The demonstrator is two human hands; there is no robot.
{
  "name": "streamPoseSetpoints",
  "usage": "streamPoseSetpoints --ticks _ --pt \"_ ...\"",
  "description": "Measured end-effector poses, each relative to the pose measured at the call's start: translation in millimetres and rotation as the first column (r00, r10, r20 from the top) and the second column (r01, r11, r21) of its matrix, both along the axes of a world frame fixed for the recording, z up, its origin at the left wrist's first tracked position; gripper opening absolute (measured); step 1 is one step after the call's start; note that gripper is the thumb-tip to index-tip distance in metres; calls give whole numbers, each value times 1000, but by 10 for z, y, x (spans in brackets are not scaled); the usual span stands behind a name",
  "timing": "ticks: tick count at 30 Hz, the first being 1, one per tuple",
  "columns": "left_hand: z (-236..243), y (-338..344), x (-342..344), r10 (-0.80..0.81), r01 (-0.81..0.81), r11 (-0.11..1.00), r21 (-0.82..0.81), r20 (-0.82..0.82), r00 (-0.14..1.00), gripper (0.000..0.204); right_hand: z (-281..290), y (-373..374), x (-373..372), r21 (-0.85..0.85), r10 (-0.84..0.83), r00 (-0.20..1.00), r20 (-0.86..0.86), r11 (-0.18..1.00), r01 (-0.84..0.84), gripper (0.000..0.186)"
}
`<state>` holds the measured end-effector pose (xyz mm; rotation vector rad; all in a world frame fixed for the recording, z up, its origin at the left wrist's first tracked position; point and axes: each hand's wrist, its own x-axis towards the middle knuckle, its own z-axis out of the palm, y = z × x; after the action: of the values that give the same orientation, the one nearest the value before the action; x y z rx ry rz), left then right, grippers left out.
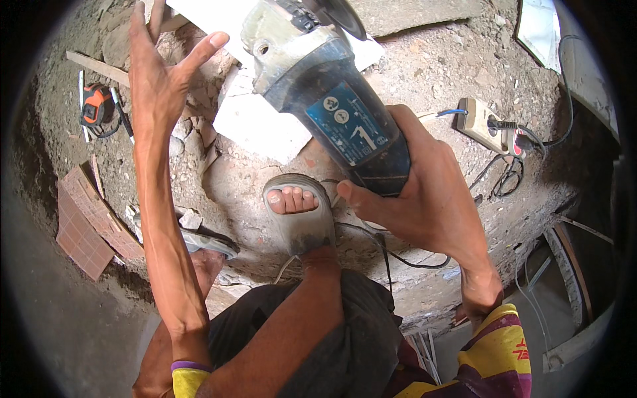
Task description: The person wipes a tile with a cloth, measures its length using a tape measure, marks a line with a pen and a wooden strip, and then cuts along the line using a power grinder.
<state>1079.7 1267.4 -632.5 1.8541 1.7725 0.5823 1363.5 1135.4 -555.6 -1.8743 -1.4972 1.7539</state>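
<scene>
An angle grinder (345, 119) with a dark blue body and a worn grey gear head is gripped at its rear end by my right hand (431, 192). Its dark disc (342, 14) points up and away, partly cut off by the top edge. My left hand (159, 79) reaches forward with thumb and fingers apart, beside a white flat sheet (212, 14) at the top. The thumb overlaps the sheet's edge; I cannot tell whether it touches. Another white piece (259, 126) lies on the rubble below the grinder head.
A power strip (481, 126) with plugs and cables lies at the right. An orange and black tape measure (97, 105) is at the left, above broken brown tiles (83, 232). My sandalled foot (298, 205) stands below the grinder, with a black cable (418, 264) nearby.
</scene>
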Motion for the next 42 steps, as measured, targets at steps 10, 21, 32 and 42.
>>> streamPoseSetpoints --ticks 10,21,32,42 --pt "-21 -9 -50 -7 8 1000 23 -22 1000 123 34 -34 22 -28 -56 996 -67 998 55 55" --pt "-134 -50 -119 4 -4 999 51 -6 1000 125 33 -108 46 -17 -45 998 -53 999 45 58" --pt "-158 -18 -191 -34 35 996 86 -10 999 126 69 -173 44 -16 -93 994 -64 996 92 56" --pt "-66 -13 -141 -27 28 999 27 -31 999 128 96 -225 52 -8 -98 994 -48 995 98 52"
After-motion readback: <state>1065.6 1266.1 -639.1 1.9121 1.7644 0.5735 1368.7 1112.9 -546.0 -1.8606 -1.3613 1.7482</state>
